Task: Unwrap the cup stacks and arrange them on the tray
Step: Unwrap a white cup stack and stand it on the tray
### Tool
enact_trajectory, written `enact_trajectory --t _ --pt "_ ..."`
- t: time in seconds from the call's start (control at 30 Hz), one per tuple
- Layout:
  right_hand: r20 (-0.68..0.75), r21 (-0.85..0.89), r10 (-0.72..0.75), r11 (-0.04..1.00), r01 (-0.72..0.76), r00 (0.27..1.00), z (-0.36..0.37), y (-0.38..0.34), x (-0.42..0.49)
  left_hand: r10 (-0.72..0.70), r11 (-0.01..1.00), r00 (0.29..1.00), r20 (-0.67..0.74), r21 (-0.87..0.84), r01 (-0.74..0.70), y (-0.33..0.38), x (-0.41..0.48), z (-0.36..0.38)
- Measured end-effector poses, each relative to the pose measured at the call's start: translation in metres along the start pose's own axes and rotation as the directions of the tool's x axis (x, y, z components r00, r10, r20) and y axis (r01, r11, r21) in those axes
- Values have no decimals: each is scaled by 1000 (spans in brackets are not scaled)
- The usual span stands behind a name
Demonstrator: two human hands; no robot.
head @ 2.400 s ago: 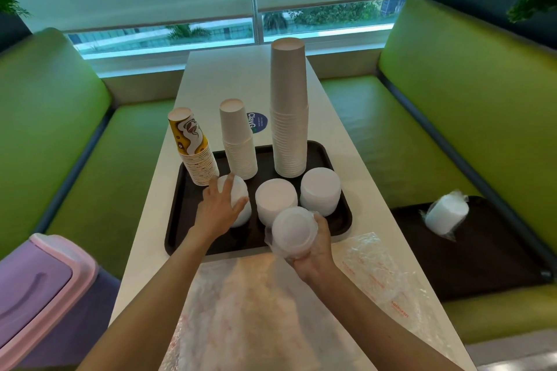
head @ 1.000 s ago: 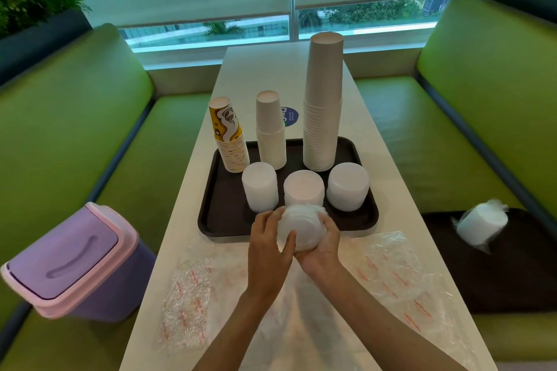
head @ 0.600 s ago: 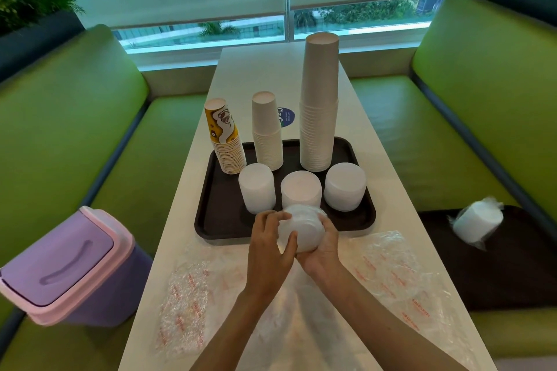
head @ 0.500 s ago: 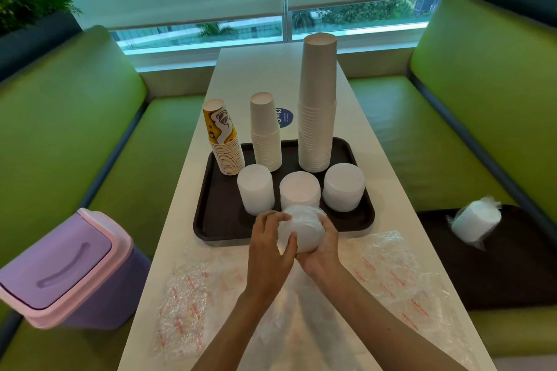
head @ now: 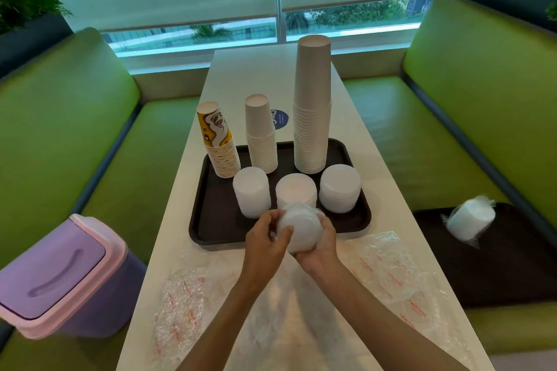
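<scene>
Both hands are clasping a wrapped stack (head: 299, 230) over the near rim of the tray (head: 211, 229): left hand (head: 265, 242) curling round its left side, right hand (head: 321, 245) cupping it from beneath and right. The stack is a short, round, glossy white cylinder under thin clear film. On the matte dark tray are standing three squat white stacks and three tapered paper ones behind. Crinkled clear wrappers (head: 388, 274) are lying on the smooth white table (head: 241, 75).
</scene>
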State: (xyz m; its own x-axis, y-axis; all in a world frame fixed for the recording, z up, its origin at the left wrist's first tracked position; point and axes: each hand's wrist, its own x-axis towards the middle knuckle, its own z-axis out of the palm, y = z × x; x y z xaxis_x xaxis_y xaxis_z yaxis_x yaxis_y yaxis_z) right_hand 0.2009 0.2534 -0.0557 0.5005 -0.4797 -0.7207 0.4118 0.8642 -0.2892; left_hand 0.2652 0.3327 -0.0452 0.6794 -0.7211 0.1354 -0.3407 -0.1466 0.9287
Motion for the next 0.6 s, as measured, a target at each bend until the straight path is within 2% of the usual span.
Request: enact_trajectory --t 0.13,0.27,0.43,0.6 --pt "15 -35 -7 999 8 1000 3 -6 3 -53 990 998 40 -129 58 11 13 -10" --pt "86 70 3 998 -9 996 6 -9 4 -205 950 974 -97 -257 174 25 48 -32" --pt "44 34 -5 999 4 999 -3 -10 12 -369 929 882 -292 -149 339 24 105 -56" --pt "31 46 -34 998 32 999 -6 -15 12 -416 902 867 -275 -5 432 8 132 -54"
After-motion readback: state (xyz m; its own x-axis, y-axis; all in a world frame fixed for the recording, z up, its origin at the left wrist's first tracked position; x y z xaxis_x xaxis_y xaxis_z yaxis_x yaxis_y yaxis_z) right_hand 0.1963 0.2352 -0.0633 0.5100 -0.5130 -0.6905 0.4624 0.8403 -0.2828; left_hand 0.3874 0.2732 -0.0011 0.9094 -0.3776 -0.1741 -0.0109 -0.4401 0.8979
